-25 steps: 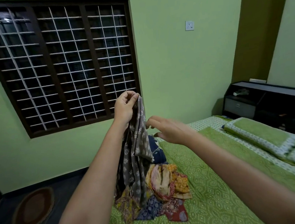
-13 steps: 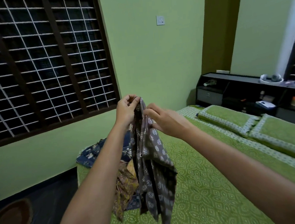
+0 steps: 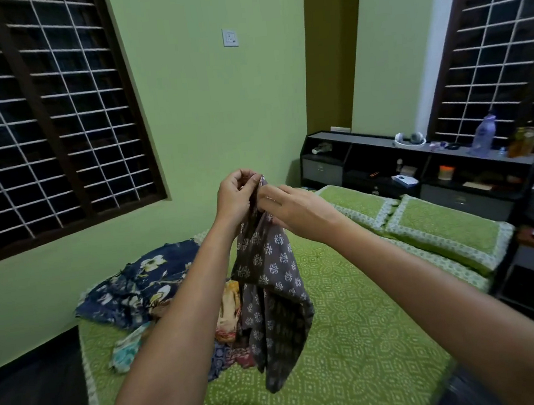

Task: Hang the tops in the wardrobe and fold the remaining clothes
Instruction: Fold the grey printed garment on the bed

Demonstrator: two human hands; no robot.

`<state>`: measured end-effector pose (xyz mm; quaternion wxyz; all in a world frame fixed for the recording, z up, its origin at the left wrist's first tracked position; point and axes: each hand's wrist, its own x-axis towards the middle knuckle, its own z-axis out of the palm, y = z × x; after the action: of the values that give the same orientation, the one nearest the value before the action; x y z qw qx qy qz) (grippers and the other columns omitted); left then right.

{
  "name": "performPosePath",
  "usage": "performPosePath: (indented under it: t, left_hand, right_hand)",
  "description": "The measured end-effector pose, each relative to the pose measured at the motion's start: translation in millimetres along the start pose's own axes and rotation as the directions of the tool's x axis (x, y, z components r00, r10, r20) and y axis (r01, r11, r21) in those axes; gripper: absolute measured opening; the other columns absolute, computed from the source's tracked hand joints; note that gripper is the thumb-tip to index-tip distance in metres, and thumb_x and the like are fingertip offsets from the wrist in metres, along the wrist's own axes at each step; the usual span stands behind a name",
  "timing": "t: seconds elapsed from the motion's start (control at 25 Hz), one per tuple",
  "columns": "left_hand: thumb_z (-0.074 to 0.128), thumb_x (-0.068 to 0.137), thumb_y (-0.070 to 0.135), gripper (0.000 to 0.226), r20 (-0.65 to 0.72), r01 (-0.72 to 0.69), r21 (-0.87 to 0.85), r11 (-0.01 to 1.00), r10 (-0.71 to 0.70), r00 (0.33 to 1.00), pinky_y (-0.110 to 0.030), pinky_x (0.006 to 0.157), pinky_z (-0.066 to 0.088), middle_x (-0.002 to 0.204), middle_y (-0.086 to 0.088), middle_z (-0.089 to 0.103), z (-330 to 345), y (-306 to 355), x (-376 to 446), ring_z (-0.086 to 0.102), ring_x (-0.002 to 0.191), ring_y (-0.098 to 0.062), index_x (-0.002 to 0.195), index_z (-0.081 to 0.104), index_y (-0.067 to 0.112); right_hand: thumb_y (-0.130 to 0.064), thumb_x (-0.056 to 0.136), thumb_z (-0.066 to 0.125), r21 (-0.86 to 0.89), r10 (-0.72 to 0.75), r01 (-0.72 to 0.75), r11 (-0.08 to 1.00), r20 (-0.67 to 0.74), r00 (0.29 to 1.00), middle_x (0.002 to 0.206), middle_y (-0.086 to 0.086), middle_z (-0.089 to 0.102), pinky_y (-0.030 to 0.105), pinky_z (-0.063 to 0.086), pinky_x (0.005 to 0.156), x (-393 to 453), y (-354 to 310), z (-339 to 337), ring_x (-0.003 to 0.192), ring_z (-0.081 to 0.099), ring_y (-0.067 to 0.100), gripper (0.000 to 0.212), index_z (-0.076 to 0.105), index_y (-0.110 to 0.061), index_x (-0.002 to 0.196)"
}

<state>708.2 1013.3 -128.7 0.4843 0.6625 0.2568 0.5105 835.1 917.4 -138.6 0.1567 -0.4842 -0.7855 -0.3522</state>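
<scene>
A grey garment with a white block print (image 3: 271, 286) hangs in the air over the bed. My left hand (image 3: 234, 195) pinches its top edge. Right beside it, my right hand (image 3: 287, 208) grips the same edge, and the two hands touch. The cloth droops in folds down to just above the bedspread. Behind it on the bed lie a navy floral garment (image 3: 137, 286), a yellow and red patterned piece (image 3: 228, 315) and a pale teal piece (image 3: 126, 347); my left forearm hides part of this pile.
The bed has a green patterned bedspread (image 3: 353, 356) and two green pillows (image 3: 446, 232) at the right. A black headboard shelf (image 3: 417, 169) holds bottles and small items. Barred windows stand on the left and right walls. Dark floor lies to the left of the bed.
My right hand has come up and taken hold of the garment's top edge beside my left hand. The garment has lifted clear of the pile, and the view has turned right.
</scene>
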Motion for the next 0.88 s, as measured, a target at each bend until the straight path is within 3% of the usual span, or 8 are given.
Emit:
performPosePath:
  t: [0.24,0.32,0.4,0.48,0.52,0.6,0.72,0.88]
  left_hand:
    - [0.06,0.092,0.01,0.017,0.031,0.004,0.042,0.999,-0.005,0.999,-0.033,0.077,0.048,0.078,-0.001,0.063,44.5,0.9,-1.6,0.058,0.076,-0.015,0.078,0.059,0.02]
    - [0.061,0.091,0.012,0.016,0.017,-0.002,0.087,0.996,0.001,1.0,-0.032,0.078,0.047,0.078,0.001,0.063,64.7,1.7,-4.2,0.057,0.077,-0.014,0.078,0.059,0.021]
    - [0.062,0.091,0.015,0.01,-0.03,-0.017,0.201,0.979,0.024,0.999,-0.028,0.077,0.046,0.08,0.003,0.062,84.2,0.6,-8.0,0.055,0.074,-0.01,0.082,0.06,0.019]
    - [0.061,0.091,0.015,0.002,-0.09,0.002,0.326,0.945,0.028,0.996,-0.027,0.077,0.047,0.084,0.001,0.062,92.7,-5.7,-12.9,0.055,0.075,-0.012,0.091,0.063,0.014]
    - [0.06,0.092,0.015,0.006,-0.097,0.028,0.366,0.93,0.008,0.995,-0.028,0.079,0.047,0.086,0.0,0.062,95.0,-10.4,-17.5,0.056,0.078,-0.015,0.096,0.064,0.013]
    - [0.058,0.094,0.015,0.015,-0.038,0.085,0.433,0.898,-0.076,0.996,-0.031,0.082,0.049,0.091,-0.002,0.063,104.8,-23.3,-35.1,0.058,0.085,-0.018,0.105,0.067,0.014]
    - [0.055,0.095,0.016,0.016,0.058,0.091,0.583,0.807,-0.154,0.986,-0.028,0.079,0.046,0.096,-0.001,0.064,132.4,-36.7,-67.7,0.059,0.094,-0.019,0.105,0.068,0.013]
    - [0.056,0.095,0.025,0.016,-0.045,0.028,0.732,0.681,0.008,0.999,-0.032,0.07,0.047,0.09,-0.002,0.064,169.0,-10.2,-80.5,0.059,0.081,-0.02,0.099,0.068,0.015]
  right_hand:
    - [-0.007,0.078,0.065,0.053,0.002,-0.007,0.999,0.106,0.994,0.11,0.01,0.053,0.043,0.055,0.06,-36.6,29.2,-9.5,0.089,0.059,0.028,0.028,0.057,-0.007,0.105]
    - [-0.008,0.079,0.064,0.107,-0.008,-0.018,0.994,0.233,0.972,0.112,0.005,0.055,0.043,0.055,0.065,-51.0,39.3,-18.0,0.092,0.06,0.026,0.031,0.06,-0.012,0.109]
    - [-0.015,0.082,0.067,0.192,-0.017,-0.102,0.976,0.535,0.844,0.117,-0.003,0.058,0.033,0.052,0.074,-72.9,46.9,-28.0,0.095,0.058,0.017,0.04,0.058,-0.017,0.121]
    - [-0.032,0.08,0.074,0.243,-0.057,-0.226,0.943,0.79,0.61,0.103,-0.007,0.062,0.026,0.042,0.073,-103.0,63.9,-40.2,0.086,0.054,0.013,0.04,0.06,-0.016,0.113]
    - [-0.04,0.078,0.075,0.238,-0.049,-0.293,0.926,0.846,0.531,0.091,-0.007,0.062,0.027,0.04,0.07,-119.7,80.0,-47.8,0.079,0.053,0.013,0.038,0.061,-0.016,0.103]
    - [-0.047,0.082,0.069,0.172,0.042,-0.406,0.898,0.883,0.467,0.085,-0.003,0.063,0.028,0.041,0.066,-151.9,119.0,-60.1,0.074,0.057,0.014,0.036,0.063,-0.016,0.099]
    - [-0.045,0.09,0.059,0.105,0.139,-0.404,0.909,0.838,0.528,0.092,0.001,0.06,0.031,0.041,0.068,-189.2,165.1,-70.3,0.083,0.056,0.019,0.036,0.064,-0.013,0.103]
    - [-0.053,0.084,0.059,0.222,0.174,-0.345,0.912,0.553,0.815,0.122,-0.006,0.04,0.032,0.041,0.093,-219.4,210.0,-101.4,0.113,0.043,0.016,0.041,0.072,-0.018,0.101]
